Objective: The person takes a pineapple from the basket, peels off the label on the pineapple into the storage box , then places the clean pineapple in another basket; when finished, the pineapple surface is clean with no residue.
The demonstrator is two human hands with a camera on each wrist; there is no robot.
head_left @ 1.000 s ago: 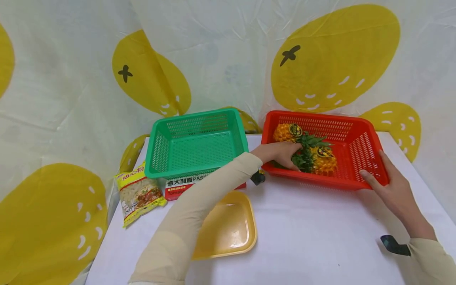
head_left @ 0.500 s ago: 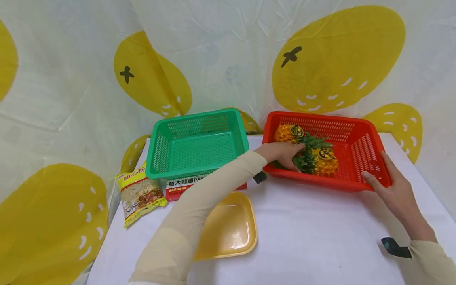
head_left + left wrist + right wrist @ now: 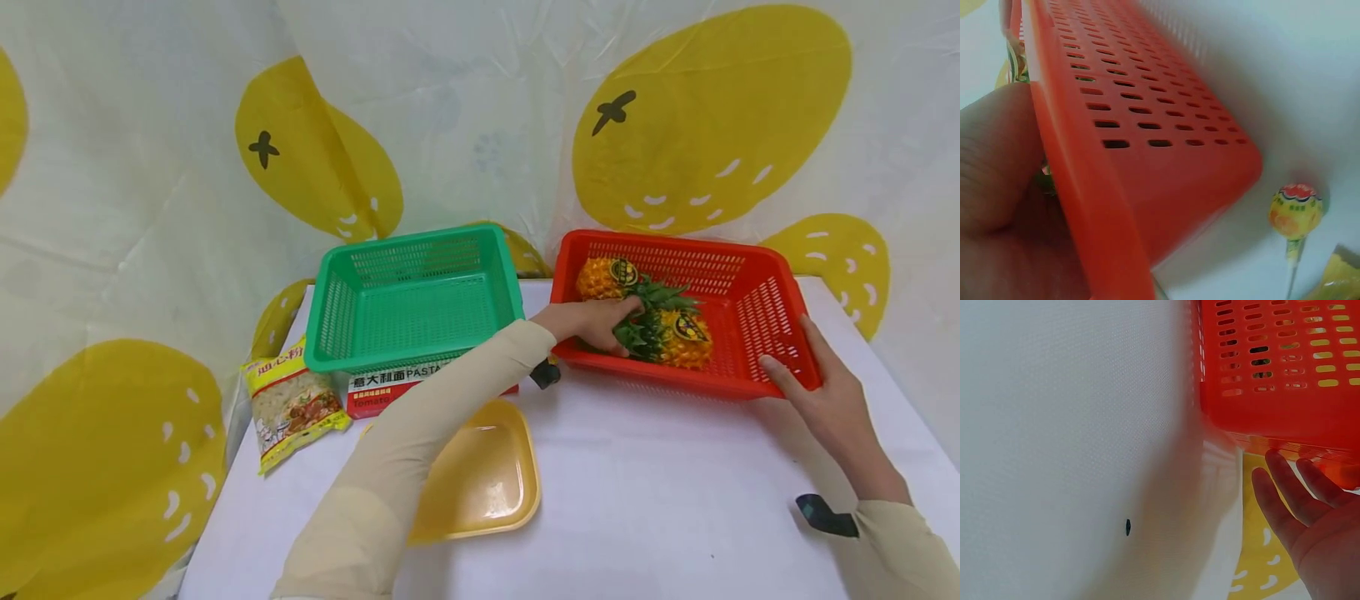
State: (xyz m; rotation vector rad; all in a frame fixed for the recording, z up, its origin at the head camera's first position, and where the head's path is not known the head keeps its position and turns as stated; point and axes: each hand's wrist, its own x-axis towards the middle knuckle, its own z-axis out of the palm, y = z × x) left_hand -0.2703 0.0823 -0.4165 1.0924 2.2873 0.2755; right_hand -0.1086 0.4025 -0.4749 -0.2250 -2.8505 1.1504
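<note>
- Our left hand [image 3: 592, 323] reaches over the near rim of the red basket [image 3: 757, 287] and lies on the green leaves of the pineapples [image 3: 660, 321] inside it; the fingers curl down into the leaves, but we cannot tell whether they actually grip them.
- Two pineapples lie in the basket: one just beyond the left hand's fingertips, against the far wall, the other just to the right of that hand, nearer the front wall.
- Our right hand [image 3: 821, 400] rests with straight, relaxed fingers against the basket's near right corner, thumb along the front rim; it does not clench anything.
- In the left wrist view the left hand [image 3: 1004, 206] sits right against the basket's rim, and a lollipop [image 3: 1295, 212] lies on the counter just outside the basket wall.
- In the right wrist view the right hand's fingers [image 3: 1285, 494] lie spread just under the basket's edge.
- To the left of the left forearm stands a green basket [image 3: 412, 300], resting on a pasta box [image 3: 390, 387].
- Further left lies a noodle packet [image 3: 292, 404].
- Under the left forearm, on the white counter [image 3: 675, 500], sits a yellow tray [image 3: 487, 475].
</note>
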